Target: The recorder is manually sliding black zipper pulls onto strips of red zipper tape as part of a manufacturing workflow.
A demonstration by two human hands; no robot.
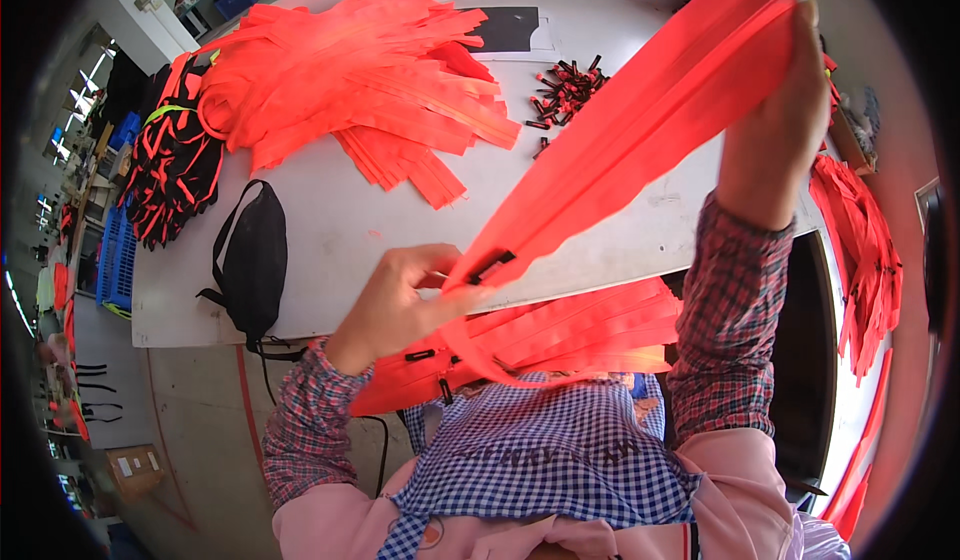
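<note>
A long bright orange-red zipper strip (640,120) stretches slantwise over the table between my two hands. My right hand (785,110), raised at the upper right, is closed round its far end. Lower down, my left hand (400,295) pinches the near end, beside a small black piece (492,266) on the strip that looks like a zipper pull. Past my left fingers the strip's tail loops down toward my lap. More orange-red zipper strips (590,325) with black pulls lie there, just under the table's front edge.
On the white table (600,235) sit a large heap of orange-red strips (340,70), a black-and-orange bundle (175,160), a black pouch (255,255), scattered small black-and-red pieces (568,90) and a dark sheet (508,30). More strips (855,260) hang at the right.
</note>
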